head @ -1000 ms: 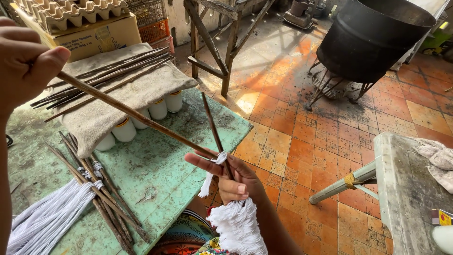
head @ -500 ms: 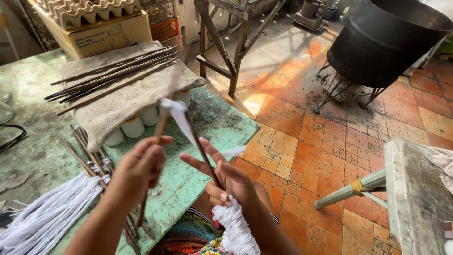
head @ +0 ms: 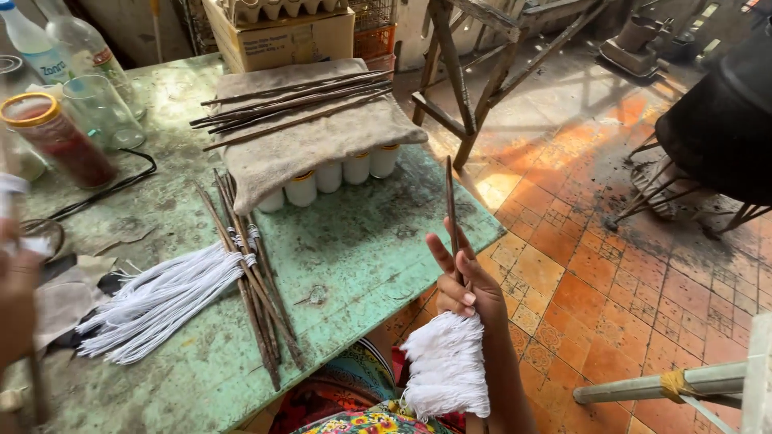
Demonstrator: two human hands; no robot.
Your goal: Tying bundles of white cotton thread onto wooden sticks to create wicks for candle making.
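Note:
My right hand (head: 465, 283) is closed around a thin dark stick (head: 451, 201) that points upward, just off the near edge of the green table (head: 362, 233). A thick bundle of white strings (head: 446, 366) hangs at that wrist. My left hand (head: 16, 297) is blurred at the far left edge, over the table. It appears to grip another stick (head: 35, 387) held upright, with white thread near its top. Between the hands, several sticks (head: 256, 281) lie on the table with white strings (head: 157, 299) tied to them and fanned out to the left.
A grey cloth (head: 322, 141) carrying more sticks (head: 297, 98) covers a row of white cups (head: 330, 177). A red-filled jar (head: 52, 137), a glass (head: 96, 108) and bottles stand at the back left. A cardboard box (head: 281, 36), a wooden frame (head: 474, 56) and a black drum (head: 724, 120) stand beyond.
My left hand has swung from the middle to the far left edge with its stick. The right hand keeps its stick upright. The view has shifted left.

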